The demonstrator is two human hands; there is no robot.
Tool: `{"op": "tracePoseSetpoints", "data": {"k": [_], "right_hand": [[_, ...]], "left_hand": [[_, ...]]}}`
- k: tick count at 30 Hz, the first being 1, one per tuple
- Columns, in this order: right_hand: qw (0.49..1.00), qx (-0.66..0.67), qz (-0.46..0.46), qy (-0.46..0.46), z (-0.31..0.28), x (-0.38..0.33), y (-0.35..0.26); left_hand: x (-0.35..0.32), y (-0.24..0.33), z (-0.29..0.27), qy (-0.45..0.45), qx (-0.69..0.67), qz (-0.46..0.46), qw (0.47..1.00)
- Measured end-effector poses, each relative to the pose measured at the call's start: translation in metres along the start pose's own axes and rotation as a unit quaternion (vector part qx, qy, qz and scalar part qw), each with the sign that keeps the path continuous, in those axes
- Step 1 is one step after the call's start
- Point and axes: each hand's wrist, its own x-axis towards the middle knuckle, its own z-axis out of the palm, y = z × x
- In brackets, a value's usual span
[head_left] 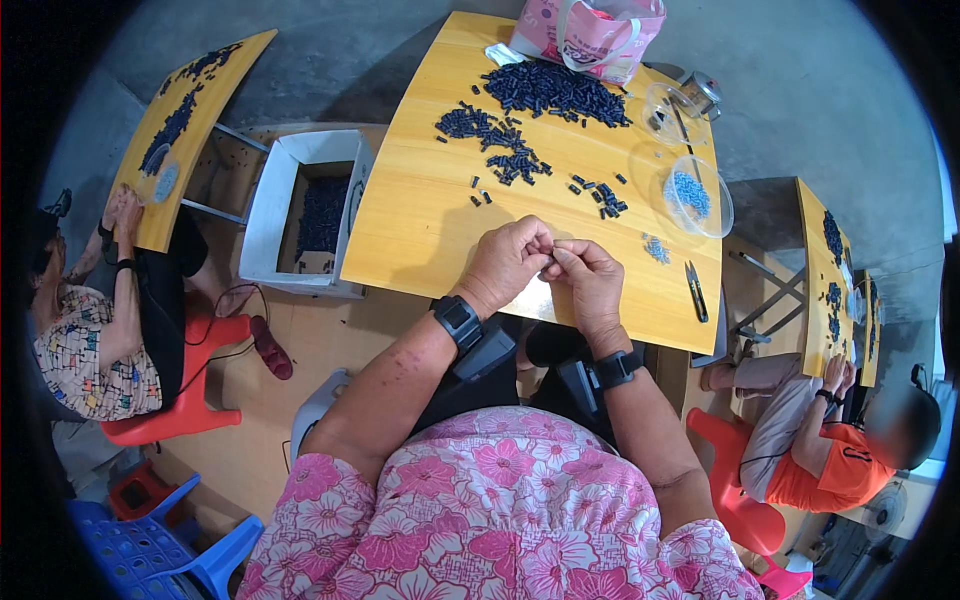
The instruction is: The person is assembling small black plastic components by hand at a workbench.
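Fingers point(536, 243) pinch a small dark piece point(549, 263) over the yellow counter point(395, 230)

The left hand point(505, 264) and the right hand point(593, 284) meet near the front edge. On both, the fingers are closed tip to tip on the small dark piece, which is mostly hidden. Past the hands is a big pile of dark pieces point(560, 92), with a smaller bunch point(490, 135) closer in. Just right of the right hand is a little heap of pale blue bits point(655, 248). Behind it, a clear tub point(723, 195) holds more blue bits point(690, 192). Black snips point(696, 292) lie near the right edge. A pink bag point(548, 32) sits at the far end. To the left, a white box point(262, 215) holds more dark pieces point(322, 215).
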Motion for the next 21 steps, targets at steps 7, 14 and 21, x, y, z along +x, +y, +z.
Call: {"op": "tracePoseSetpoints", "data": {"k": [7, 14, 21], "right_hand": [[0.997, -0.073, 0.014, -0.001, 0.002, -0.001, -0.008], [0.988, -0.122, 0.086, -0.043, -0.004, 0.002, -0.026], [0.980, -0.131, 0.132, -0.067, -0.011, 0.009, -0.031]], "left_hand": [[-0.002, 0.002, 0.004, 0.018, 0.039, 0.017, 0.999], [-0.003, 0.000, 0.004, 0.031, 0.087, 0.054, 0.994], [-0.003, 0.005, 0.003, 0.011, 0.077, 0.046, 0.996]]}}
